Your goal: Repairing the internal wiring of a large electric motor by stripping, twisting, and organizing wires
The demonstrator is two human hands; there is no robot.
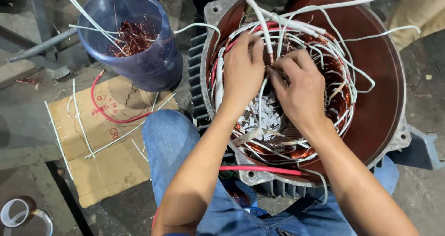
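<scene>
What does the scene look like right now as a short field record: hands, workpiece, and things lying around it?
left hand: on the copper coil windings, fingers among white sleeved wires
right hand: pinching a white wire beside the left hand
workpiece: round grey metal motor housing, red-brown inside, open end up
left of it: blue plastic bucket holding copper wire scraps
floor: flat brown cardboard sheet with a loose red wire

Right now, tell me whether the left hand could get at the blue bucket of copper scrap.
Probably yes. The left hand is busy on the white leads in the motor housing, but the blue bucket stands just beside the housing on that side, its mouth open, with nothing between.
</scene>
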